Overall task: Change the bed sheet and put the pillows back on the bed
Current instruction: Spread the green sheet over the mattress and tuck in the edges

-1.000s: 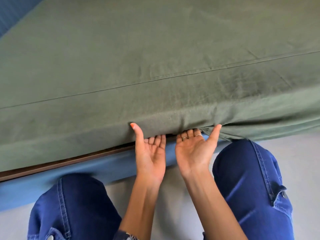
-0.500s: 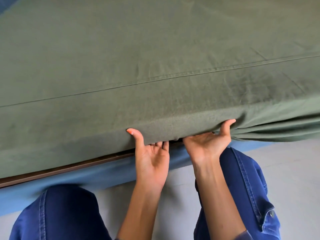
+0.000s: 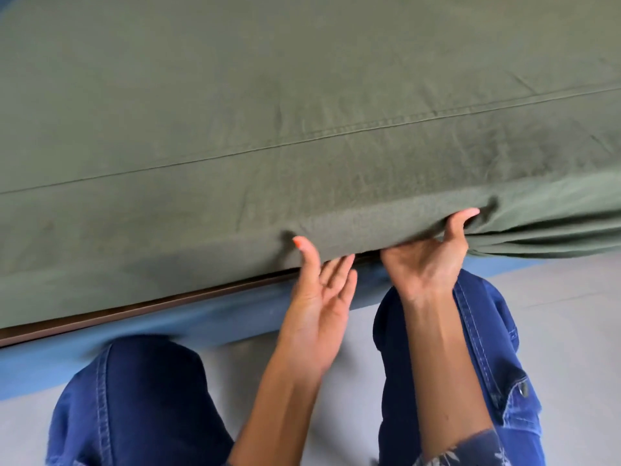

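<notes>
Your two hands work the near edge of the bed, tucking one green bed sheet (image 3: 235,105) that lies drawn over the mattress top and down its near side. Your right hand (image 3: 425,264), palm up, grips the sheet's lower hem, fingers curled under the mattress and thumb pressed on the cloth. Your left hand (image 3: 319,297) is loose, fingers straight and pointing under the hem, thumb just touching the fabric, holding nothing.

The sheet looks light, soft and limp, likely to bunch and slip back, as the gathered folds toward the right of the near edge suggest. Take it at the hem, where the mattress meets the brown bed frame (image 3: 141,307), and push it under a stretch at a time.

Count: one sheet, one mattress, two hands, no pillows in view.
</notes>
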